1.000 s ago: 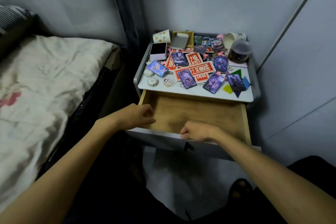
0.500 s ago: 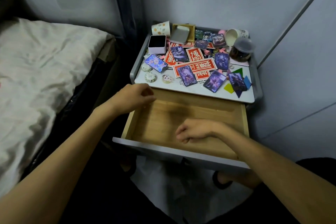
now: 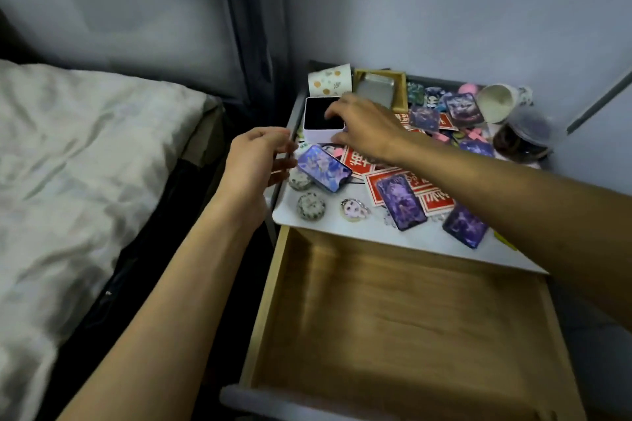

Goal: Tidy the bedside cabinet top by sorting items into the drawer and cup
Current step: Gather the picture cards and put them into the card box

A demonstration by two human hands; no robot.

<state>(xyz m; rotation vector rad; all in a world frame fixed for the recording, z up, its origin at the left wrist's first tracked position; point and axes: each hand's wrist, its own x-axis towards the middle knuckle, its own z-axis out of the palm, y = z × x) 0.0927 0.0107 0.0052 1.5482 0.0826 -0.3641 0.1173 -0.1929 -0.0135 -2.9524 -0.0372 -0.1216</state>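
Pale wood lines the open drawer [image 3: 403, 321], pulled well out below the white tabletop [image 3: 345, 231] and holding nothing that shows. Taken from the white box [image 3: 323, 120] with its black inset, at the tabletop's back left corner: right hand [image 3: 366, 126] spread over its right side, fingers splayed and reaching onto the black top, thumb down at the box's front right corner; whether closed on the box or only touching it, cannot tell. Left hand [image 3: 256, 164] just left and in front of the box, off the tabletop's left edge, loosely half-curled with fingertips pointing toward the box, holding nothing. Just behind the box, a patterned paper cup [image 3: 330, 79] lying on its side, and right of that a grey tin [image 3: 376, 90] in a yellow frame. In front of the box, a shiny blue card [image 3: 323, 167] tilted across two round speckled tokens [image 3: 311, 207]. Further right of the box, red paper slips [image 3: 355, 161] under purple cards [image 3: 402, 202], partly hidden by the right forearm. Far right of the box, at the back, a white mug [image 3: 497, 102] tipped on its side, and a dark lidded jar [image 3: 523, 138] in front of it. Left of the box, beyond a dark gap, a bed [image 3: 78, 164] with a crumpled pale sheet.
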